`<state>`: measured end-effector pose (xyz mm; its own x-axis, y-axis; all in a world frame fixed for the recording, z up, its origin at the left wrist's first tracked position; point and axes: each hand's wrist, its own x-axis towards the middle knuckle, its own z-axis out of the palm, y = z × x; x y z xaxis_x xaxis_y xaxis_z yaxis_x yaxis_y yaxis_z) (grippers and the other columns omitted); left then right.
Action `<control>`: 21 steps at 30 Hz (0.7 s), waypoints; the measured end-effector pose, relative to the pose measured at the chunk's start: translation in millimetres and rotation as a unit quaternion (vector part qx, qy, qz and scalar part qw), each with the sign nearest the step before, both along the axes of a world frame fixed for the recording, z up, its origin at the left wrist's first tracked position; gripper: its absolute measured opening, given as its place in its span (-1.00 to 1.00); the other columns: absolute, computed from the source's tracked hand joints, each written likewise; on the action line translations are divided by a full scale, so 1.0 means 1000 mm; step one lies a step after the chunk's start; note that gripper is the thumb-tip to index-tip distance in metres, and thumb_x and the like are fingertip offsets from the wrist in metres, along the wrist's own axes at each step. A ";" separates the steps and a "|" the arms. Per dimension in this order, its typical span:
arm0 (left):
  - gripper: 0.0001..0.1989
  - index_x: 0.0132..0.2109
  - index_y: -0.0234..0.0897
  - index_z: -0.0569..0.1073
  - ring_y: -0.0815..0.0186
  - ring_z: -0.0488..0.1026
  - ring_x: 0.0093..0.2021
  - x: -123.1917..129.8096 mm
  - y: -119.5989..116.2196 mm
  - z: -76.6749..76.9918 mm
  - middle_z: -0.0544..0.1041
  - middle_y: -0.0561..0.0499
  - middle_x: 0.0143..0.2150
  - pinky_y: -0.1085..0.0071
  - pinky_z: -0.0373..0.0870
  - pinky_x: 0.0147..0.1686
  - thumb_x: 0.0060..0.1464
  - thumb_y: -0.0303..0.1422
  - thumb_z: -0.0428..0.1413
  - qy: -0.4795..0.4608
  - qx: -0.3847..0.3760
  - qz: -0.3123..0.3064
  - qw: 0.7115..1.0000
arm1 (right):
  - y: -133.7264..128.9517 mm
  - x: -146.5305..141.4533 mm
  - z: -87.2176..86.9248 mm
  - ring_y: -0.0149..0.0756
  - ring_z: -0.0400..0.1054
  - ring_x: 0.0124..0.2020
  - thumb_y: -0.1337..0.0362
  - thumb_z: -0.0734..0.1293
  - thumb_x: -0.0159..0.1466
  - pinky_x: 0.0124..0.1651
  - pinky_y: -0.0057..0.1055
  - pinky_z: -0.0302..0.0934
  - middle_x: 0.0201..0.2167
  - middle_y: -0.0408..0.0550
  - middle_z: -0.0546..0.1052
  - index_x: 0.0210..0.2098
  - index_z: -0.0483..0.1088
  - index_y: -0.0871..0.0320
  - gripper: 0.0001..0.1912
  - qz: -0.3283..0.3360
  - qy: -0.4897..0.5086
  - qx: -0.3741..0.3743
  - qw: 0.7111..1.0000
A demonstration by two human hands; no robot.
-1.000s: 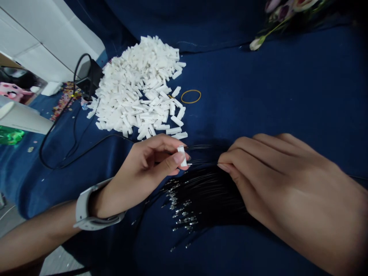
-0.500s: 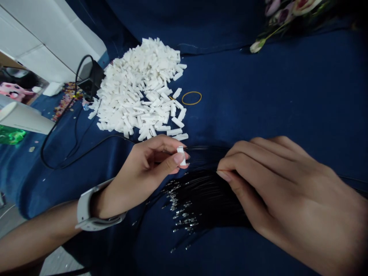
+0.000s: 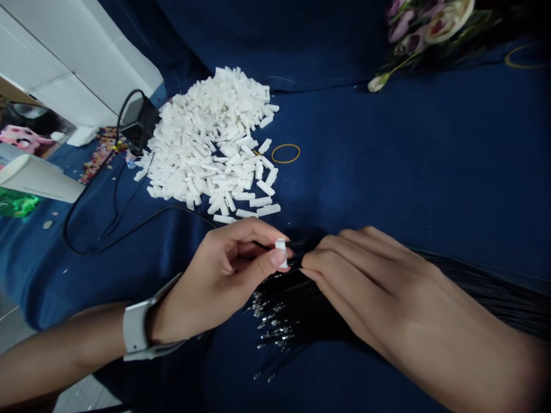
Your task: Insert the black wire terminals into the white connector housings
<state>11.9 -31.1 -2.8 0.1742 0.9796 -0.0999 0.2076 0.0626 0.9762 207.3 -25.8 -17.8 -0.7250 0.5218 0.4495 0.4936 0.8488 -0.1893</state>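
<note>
Starting at the far left, a pink plush toy (image 3: 21, 137) is seen beyond a white cup (image 3: 37, 179) laid on its side, and a shiny green object (image 3: 17, 203) is placed just below it. A black cable (image 3: 112, 226) is looped across the navy cloth (image 3: 344, 160) from a black power adapter (image 3: 140, 121). Beside the adapter, a heap of white plastic connector housings (image 3: 206, 143) is piled, with a yellow rubber band (image 3: 285, 153) lying just to its right. The left hand (image 3: 219, 281), circled at the wrist by a white watch strap (image 3: 135, 328), is closed on a single connector housing (image 3: 281, 253), which is pinched between thumb and forefinger. The right hand (image 3: 379, 292) is pinched on a bundle of black wires (image 3: 310, 292) just beside it, so the hands are held close together but apart. Crimped metal terminals (image 3: 273, 327) are fanned out on the cloth below them, and a bunch of flowers (image 3: 430, 28) is laid at the upper right.
</note>
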 end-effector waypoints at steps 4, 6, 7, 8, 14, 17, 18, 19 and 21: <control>-0.97 -0.27 -0.24 0.52 0.36 0.63 -0.34 0.001 -0.003 0.000 0.63 0.06 -0.38 0.57 0.56 -0.34 0.11 -0.43 0.23 0.019 0.032 -0.002 0.999 | 0.002 -0.001 0.001 -0.28 0.20 -0.46 0.61 0.12 0.26 -0.36 -0.30 0.05 -0.48 -0.08 0.37 -0.35 0.41 0.25 -0.71 0.003 0.015 0.006 1.000; -0.96 -0.25 -0.24 0.51 0.36 0.63 -0.33 -0.001 -0.003 0.000 0.63 0.05 -0.36 0.58 0.56 -0.35 0.13 -0.42 0.23 0.027 0.049 0.000 0.998 | 0.002 0.001 0.002 -0.26 0.25 -0.40 0.56 0.15 0.31 -0.33 -0.28 0.07 -0.40 -0.03 0.42 -0.29 0.42 0.28 -0.76 -0.007 0.033 0.014 0.999; -0.96 -0.23 -0.23 0.51 0.37 0.63 -0.33 -0.003 -0.002 0.001 0.63 0.06 -0.34 0.59 0.55 -0.35 0.14 -0.42 0.22 0.032 0.062 0.000 0.998 | 0.001 0.001 0.002 -0.26 0.25 -0.37 0.53 0.17 0.33 -0.32 -0.28 0.07 -0.34 0.00 0.43 -0.26 0.42 0.28 -0.79 -0.015 0.046 0.020 0.999; -0.94 -0.20 -0.22 0.51 0.38 0.62 -0.31 -0.005 -0.001 0.001 0.62 0.06 -0.31 0.60 0.54 -0.34 0.15 -0.41 0.22 0.040 0.076 -0.003 0.996 | 0.001 0.002 0.003 -0.24 0.25 -0.34 0.50 0.19 0.34 -0.30 -0.27 0.07 -0.29 0.02 0.44 -0.24 0.42 0.27 -0.82 -0.019 0.052 0.022 0.998; -0.88 -0.11 -0.16 0.52 0.44 0.62 -0.26 -0.017 0.006 0.001 0.61 0.10 -0.19 0.64 0.52 -0.24 0.20 -0.42 0.18 0.049 0.079 -0.036 0.995 | -0.005 0.002 0.005 -0.20 0.24 -0.34 0.61 0.13 0.23 -0.30 -0.26 0.07 -0.38 0.02 0.41 -0.37 0.46 0.21 -0.68 0.010 -0.011 -0.005 1.000; -0.89 -0.14 -0.18 0.57 0.37 0.62 -0.21 -0.017 0.010 0.002 0.66 0.06 -0.23 0.58 0.53 -0.18 0.16 -0.39 0.22 0.031 0.054 -0.036 0.997 | -0.006 0.002 0.007 -0.21 0.24 -0.34 0.60 0.12 0.25 -0.31 -0.27 0.10 -0.37 0.03 0.44 -0.38 0.48 0.21 -0.66 0.013 -0.011 0.008 1.000; -0.89 -0.16 -0.19 0.59 0.34 0.62 -0.19 -0.017 0.011 0.004 0.67 0.03 -0.21 0.54 0.54 -0.17 0.14 -0.37 0.24 0.024 0.051 -0.032 0.998 | -0.006 0.002 0.008 -0.20 0.24 -0.33 0.58 0.12 0.26 -0.30 -0.26 0.12 -0.35 0.05 0.46 -0.35 0.49 0.22 -0.66 0.017 -0.008 0.019 1.000; -0.89 -0.18 -0.21 0.60 0.31 0.62 -0.17 -0.016 0.011 0.005 0.68 0.00 -0.19 0.51 0.55 -0.17 0.13 -0.35 0.25 0.020 0.048 -0.025 0.998 | -0.007 0.003 0.010 -0.19 0.25 -0.32 0.56 0.12 0.27 -0.28 -0.24 0.14 -0.33 0.05 0.48 -0.34 0.49 0.21 -0.67 0.026 -0.001 0.036 0.999; -0.90 -0.23 -0.23 0.63 0.27 0.63 -0.15 -0.014 0.012 0.007 0.69 -0.04 -0.16 0.46 0.57 -0.15 0.13 -0.33 0.24 0.014 0.041 -0.006 0.999 | -0.009 0.005 0.013 -0.16 0.27 -0.27 0.53 0.13 0.28 -0.18 -0.18 0.19 -0.33 0.03 0.50 -0.34 0.49 0.20 -0.68 0.059 0.002 0.072 0.996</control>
